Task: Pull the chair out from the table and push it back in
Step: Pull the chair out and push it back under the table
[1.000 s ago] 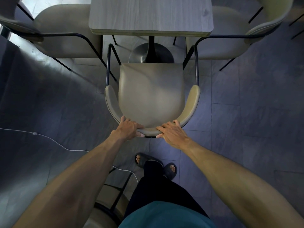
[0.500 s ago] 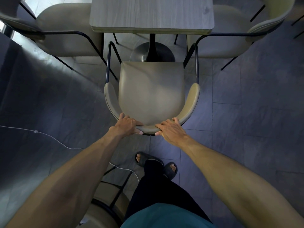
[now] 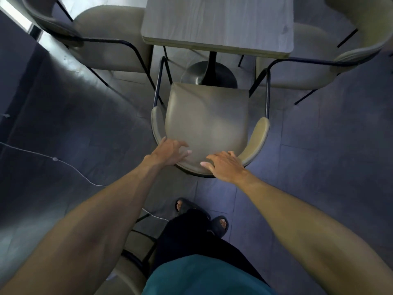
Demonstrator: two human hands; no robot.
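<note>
The beige armchair [image 3: 206,124] with a curved backrest and black metal frame stands just in front of me. Its seat front lies short of the grey wooden table [image 3: 217,22], near the table's black pedestal. My left hand [image 3: 168,153] hovers at the left part of the backrest with fingers spread and loosely bent, gripping nothing. My right hand [image 3: 227,167] lies on the right part of the backrest with fingers nearly straight. The chair looks slightly blurred.
Two matching chairs flank the table, the left chair [image 3: 106,37] and the right chair [image 3: 319,52]. A white cable [image 3: 70,167] runs across the dark tiled floor at the left. Another chair [image 3: 131,260] sits close behind my left leg. My sandalled feet [image 3: 202,216] stand behind the armchair.
Both hands gripped the backrest before; now their fingers have loosened and opened. The view has shifted slightly, and the chair stays at about the same distance from the table.
</note>
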